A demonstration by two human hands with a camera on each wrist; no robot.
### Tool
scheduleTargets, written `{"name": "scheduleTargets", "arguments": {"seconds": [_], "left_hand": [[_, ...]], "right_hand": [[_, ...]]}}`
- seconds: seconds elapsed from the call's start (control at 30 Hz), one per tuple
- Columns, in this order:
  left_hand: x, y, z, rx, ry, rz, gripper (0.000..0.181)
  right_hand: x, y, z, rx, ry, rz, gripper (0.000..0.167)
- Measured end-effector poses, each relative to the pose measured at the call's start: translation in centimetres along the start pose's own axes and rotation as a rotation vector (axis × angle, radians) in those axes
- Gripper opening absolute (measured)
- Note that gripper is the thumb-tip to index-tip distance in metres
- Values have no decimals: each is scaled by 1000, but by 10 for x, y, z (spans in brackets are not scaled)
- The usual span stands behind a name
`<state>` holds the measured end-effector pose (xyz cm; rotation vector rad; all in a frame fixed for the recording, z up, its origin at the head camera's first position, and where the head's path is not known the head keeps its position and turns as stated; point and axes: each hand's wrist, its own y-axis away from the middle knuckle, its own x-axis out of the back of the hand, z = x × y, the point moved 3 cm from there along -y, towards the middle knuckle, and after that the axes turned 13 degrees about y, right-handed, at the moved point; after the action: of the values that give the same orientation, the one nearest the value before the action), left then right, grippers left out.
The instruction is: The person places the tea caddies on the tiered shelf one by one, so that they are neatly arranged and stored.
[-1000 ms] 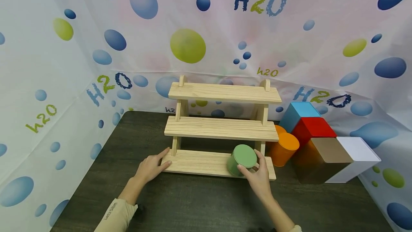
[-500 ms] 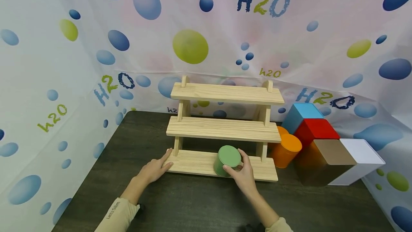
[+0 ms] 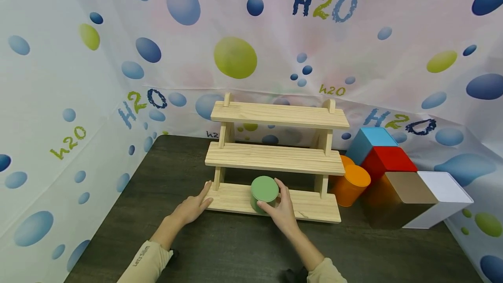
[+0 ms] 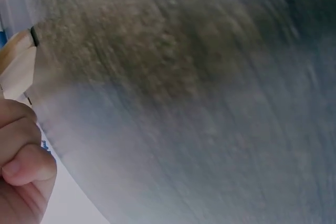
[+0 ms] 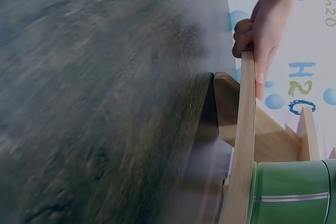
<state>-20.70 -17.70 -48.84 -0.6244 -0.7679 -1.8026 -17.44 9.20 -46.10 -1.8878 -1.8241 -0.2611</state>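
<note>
Dark tabletop [image 3: 228, 252] runs from the near side up to the front edge of the bottom board [image 3: 306, 205] of a three-tier wooden stand. Left hand [image 3: 190, 208] grips the board's left end, fingers curled under its edge; right hand [image 3: 284, 214] clamps the green canister [image 3: 262, 193] between thumb and fingers. Canister is upright near mid-board, base touching the wood; board surface shows on either side. Lid plain green, round; a silver line [image 5: 291, 198] runs up the side. Behind it, uprights [image 3: 321, 183] carry the middle board [image 3: 275, 157], with the top board [image 3: 279, 114] higher and farther back. To the right, an orange cylinder [image 3: 350, 187] is just beside the stand; brown box [image 3: 397, 200] and white box [image 3: 444, 193] adjoin; red box [image 3: 389, 160], then blue box [image 3: 371, 139], sit farther back. Printed sheet [image 3: 275, 56] rises behind.
</note>
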Motion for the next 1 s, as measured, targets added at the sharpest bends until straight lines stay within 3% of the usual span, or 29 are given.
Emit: {"name": "scheduleTargets", "arguments": {"seconds": [0.2,0.5,0.63,0.87,1.0], "left_hand": [[-2,0,-1,-6,12,-3,60],[-4,0,-3,-6,28,18,60],[-4,0,-3,11,34,12,60],[-3,2,0,25,46,5,59],[-3,2,0,30,47,2,59]], "right_hand": [[2,0,-31,-5,-50,-44,72],[-21,-14,2,44,-92,-88,79],[-27,-15,-4,71,-69,-108,80],[-25,-14,-38,86,-76,-164,75],[-32,-18,-36,87,-50,-195,76]]}}
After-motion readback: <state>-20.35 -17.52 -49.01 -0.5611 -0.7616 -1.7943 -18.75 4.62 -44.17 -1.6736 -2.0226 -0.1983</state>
